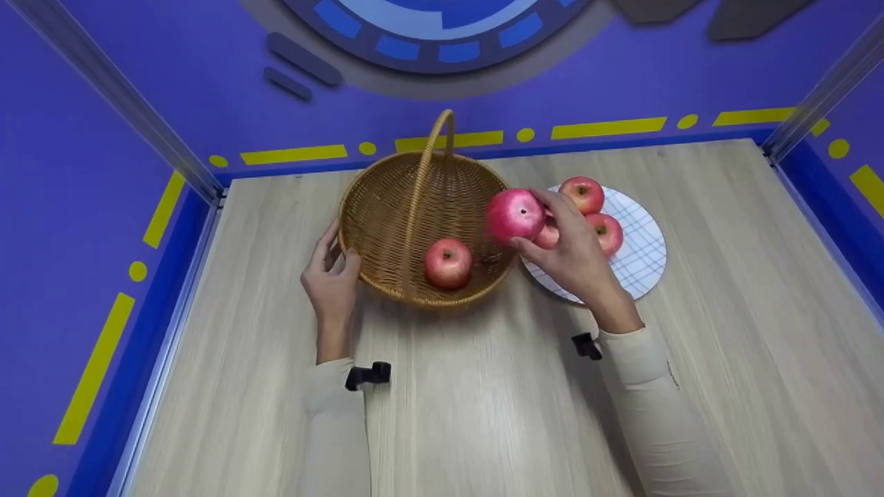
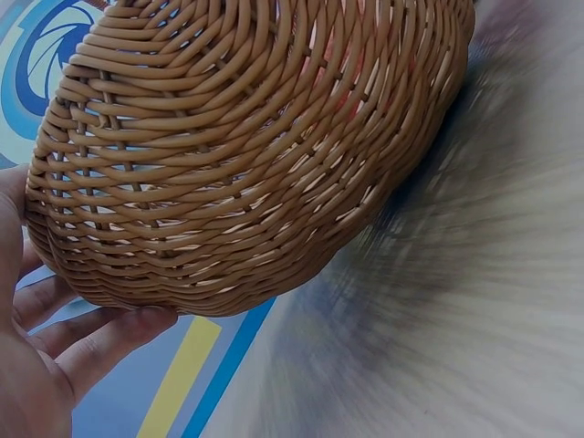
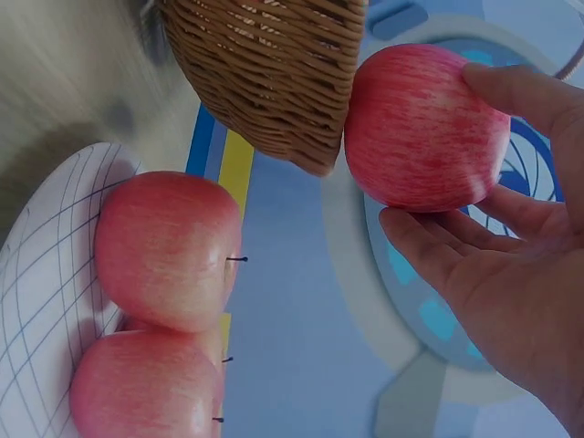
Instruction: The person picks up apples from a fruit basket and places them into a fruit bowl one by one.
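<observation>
Head view: five apples are countable. The right hand (image 1: 570, 252) grips one glossy pinkish-red round apple (image 1: 514, 215) over the right rim of a brown woven wicker basket (image 1: 376, 221), near the far edge of the pale wood-grain counter (image 1: 469, 400). The left hand (image 1: 330, 276) is clamped on the left rim, its fingers partly hidden. One red apple (image 1: 448, 264) lies inside; three red apples (image 1: 582, 195) sit on a round white blue-checked plate (image 1: 642, 241) toward the far right corner, one half hidden behind the right hand.

Left wrist view: the basket is cut off above; only reddish patches show through its weave.

Right wrist view: thumb and fingers hold the apple beside the rim; the third plate apple is mostly covered.
</observation>
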`<state>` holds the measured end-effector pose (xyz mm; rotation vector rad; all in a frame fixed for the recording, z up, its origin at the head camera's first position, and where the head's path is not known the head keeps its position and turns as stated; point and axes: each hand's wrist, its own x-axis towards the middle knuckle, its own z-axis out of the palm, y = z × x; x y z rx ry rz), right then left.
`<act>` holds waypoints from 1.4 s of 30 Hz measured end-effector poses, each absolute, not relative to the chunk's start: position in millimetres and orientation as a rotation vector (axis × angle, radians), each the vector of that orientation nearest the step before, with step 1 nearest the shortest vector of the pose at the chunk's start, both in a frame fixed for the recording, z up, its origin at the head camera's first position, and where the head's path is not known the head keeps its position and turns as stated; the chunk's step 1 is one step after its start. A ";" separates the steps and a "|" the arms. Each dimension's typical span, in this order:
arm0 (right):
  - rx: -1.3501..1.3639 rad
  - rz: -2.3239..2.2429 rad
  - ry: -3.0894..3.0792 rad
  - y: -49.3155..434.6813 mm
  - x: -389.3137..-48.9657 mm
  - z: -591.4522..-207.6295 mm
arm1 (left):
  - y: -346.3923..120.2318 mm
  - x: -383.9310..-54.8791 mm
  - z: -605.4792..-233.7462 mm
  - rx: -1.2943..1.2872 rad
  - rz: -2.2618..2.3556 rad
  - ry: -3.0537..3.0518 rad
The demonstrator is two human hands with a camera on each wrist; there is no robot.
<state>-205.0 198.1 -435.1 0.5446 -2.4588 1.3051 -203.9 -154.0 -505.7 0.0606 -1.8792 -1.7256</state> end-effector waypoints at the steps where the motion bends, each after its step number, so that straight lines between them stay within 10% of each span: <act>1: 0.533 1.318 -2.455 199.4 -204.6 -435.3 | -154.2 -203.6 -505.3 0.060 -1.729 -1.878; 42: 0.120 1.316 -2.381 279.1 -211.0 -447.9 | -142.1 -188.7 -474.5 0.060 -1.716 -1.868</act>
